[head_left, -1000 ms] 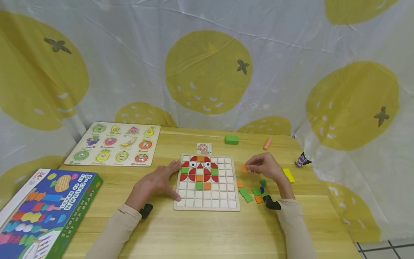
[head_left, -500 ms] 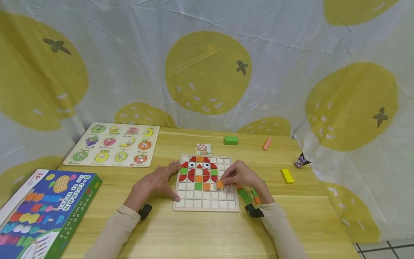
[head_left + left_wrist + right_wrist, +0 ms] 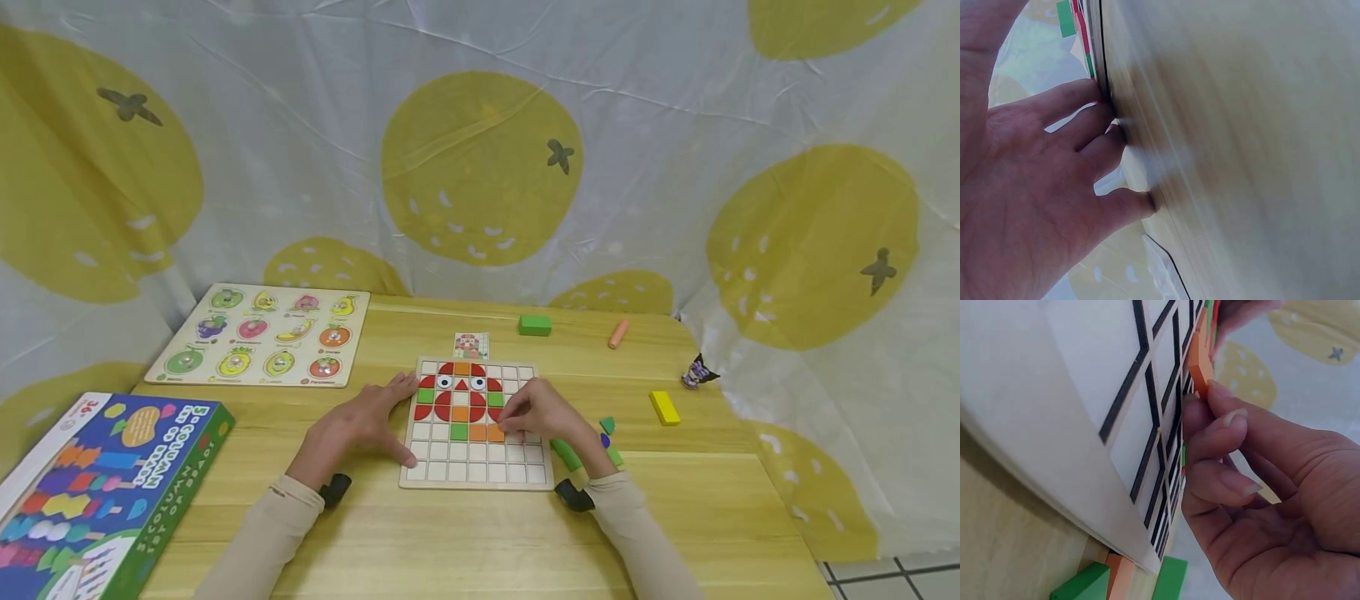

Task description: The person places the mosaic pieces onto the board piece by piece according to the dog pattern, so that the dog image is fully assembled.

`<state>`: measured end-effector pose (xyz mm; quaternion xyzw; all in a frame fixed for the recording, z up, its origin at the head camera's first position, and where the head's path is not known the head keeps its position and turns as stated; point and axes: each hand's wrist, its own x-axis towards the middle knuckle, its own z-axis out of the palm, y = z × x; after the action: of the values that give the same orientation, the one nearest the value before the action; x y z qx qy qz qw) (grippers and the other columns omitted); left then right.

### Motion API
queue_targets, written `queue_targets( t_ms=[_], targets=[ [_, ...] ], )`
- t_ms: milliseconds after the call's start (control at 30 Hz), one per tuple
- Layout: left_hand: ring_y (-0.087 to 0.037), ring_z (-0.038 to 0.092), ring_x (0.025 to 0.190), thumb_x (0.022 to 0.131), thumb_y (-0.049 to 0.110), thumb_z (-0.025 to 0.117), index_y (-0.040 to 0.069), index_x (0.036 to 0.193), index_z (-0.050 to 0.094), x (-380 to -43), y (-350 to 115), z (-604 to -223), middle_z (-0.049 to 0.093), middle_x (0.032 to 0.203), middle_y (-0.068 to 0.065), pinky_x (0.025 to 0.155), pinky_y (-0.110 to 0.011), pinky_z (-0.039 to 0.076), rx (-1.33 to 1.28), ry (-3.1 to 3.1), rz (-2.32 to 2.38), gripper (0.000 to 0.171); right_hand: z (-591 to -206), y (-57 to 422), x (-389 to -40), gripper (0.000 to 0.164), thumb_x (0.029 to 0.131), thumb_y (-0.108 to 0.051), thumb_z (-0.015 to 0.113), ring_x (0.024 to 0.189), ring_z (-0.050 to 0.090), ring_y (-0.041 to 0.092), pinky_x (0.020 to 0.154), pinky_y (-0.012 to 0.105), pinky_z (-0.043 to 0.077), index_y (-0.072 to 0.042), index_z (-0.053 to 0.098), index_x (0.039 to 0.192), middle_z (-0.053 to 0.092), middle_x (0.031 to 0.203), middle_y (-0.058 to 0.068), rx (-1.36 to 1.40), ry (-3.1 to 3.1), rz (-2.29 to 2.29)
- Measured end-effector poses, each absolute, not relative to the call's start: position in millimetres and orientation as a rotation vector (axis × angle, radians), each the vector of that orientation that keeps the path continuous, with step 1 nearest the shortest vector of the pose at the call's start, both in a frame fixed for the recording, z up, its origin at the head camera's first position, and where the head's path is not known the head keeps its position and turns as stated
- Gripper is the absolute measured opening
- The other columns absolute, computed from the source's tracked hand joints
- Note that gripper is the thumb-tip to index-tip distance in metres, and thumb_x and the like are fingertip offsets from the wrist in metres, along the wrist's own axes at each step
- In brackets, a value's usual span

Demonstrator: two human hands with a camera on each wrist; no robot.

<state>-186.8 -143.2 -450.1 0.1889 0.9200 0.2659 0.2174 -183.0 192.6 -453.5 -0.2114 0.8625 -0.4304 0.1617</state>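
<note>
A wooden grid board [image 3: 477, 472] lies on the table, its upper part filled with red, green and orange pieces forming an owl-like face. My left hand [image 3: 360, 429] touches its left side, thumb and fingers spread; in the left wrist view the fingertips of that hand [image 3: 1041, 162] meet the board's edge and table. Over the middle rows, my right hand [image 3: 543, 412] pinches an orange square tile [image 3: 495, 432], beside another orange tile [image 3: 477, 432] and a green one [image 3: 459, 432]. In the right wrist view the pinched orange tile [image 3: 1199, 365] looks tilted against the grid.
Loose green tiles [image 3: 566, 455] lie right of the board, partly behind the right wrist. A small pattern card [image 3: 472, 345] sits behind it. Around are a green block [image 3: 535, 325], yellow block [image 3: 664, 408], figurine [image 3: 698, 372], fruit puzzle [image 3: 258, 335] and toy box [image 3: 112, 492].
My right hand has carried the orange tile leftward from beside the board to the row with the green and orange tiles. The left hand has stayed at the board's left side.
</note>
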Motion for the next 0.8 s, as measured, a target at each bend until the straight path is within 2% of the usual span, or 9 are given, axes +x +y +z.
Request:
queue_targets(
  t_ms=[333,467,533,667,800],
  targets=[
    [-0.058,0.021,0.159,0.068,0.054,0.100,0.019,0.172,0.033,-187,-142,-449,0.019,0.180,-0.013,0.120,-0.075,0.032,0.545,2.546,0.730,0.128,-453,189,-182,0.006,0.089,0.002,0.086,0.055,0.064,0.014,0.055,0.027,0.058,0.000,0.083,0.084,0.078,0.078,0.005,-0.572,2.508,-1.212],
    [-0.058,0.022,0.158,0.068,0.054,0.100,0.019,0.171,0.033,-187,-141,-448,0.020,0.180,-0.013,0.119,-0.075,0.033,0.537,2.544,0.732,0.128,-450,193,-183,0.004,0.091,-0.001,0.086,0.061,0.064,0.011,0.058,0.024,0.056,-0.002,0.084,0.087,0.079,0.081,0.003,-0.630,2.515,-1.195],
    [-0.058,0.022,0.158,0.068,0.054,0.100,0.019,0.171,0.033,-187,-142,-448,0.020,0.180,-0.013,0.119,-0.075,0.032,0.533,2.539,0.733,0.128,-446,201,-184,0.003,0.094,-0.005,0.084,0.065,0.062,0.009,0.061,0.022,0.054,-0.002,0.085,0.093,0.080,0.086,0.002,-0.668,2.517,-1.199],
    [-0.058,0.021,0.158,0.068,0.053,0.100,0.018,0.171,0.033,-186,-142,-448,0.019,0.180,-0.014,0.120,-0.075,0.032,0.535,2.534,0.734,0.128,-436,232,-184,0.010,0.097,-0.009,0.081,0.067,0.058,0.011,0.062,0.021,0.049,-0.001,0.084,0.102,0.080,0.092,0.005,-0.714,2.571,-1.235],
    [-0.059,0.021,0.158,0.069,0.052,0.101,0.018,0.171,0.033,-186,-142,-448,0.019,0.180,-0.014,0.120,-0.075,0.031,0.540,2.536,0.739,0.128,-432,270,-182,0.012,0.097,-0.005,0.081,0.071,0.067,0.018,0.065,0.024,0.056,0.002,0.083,0.106,0.081,0.098,0.011,-0.748,2.637,-1.224]
  ],
)
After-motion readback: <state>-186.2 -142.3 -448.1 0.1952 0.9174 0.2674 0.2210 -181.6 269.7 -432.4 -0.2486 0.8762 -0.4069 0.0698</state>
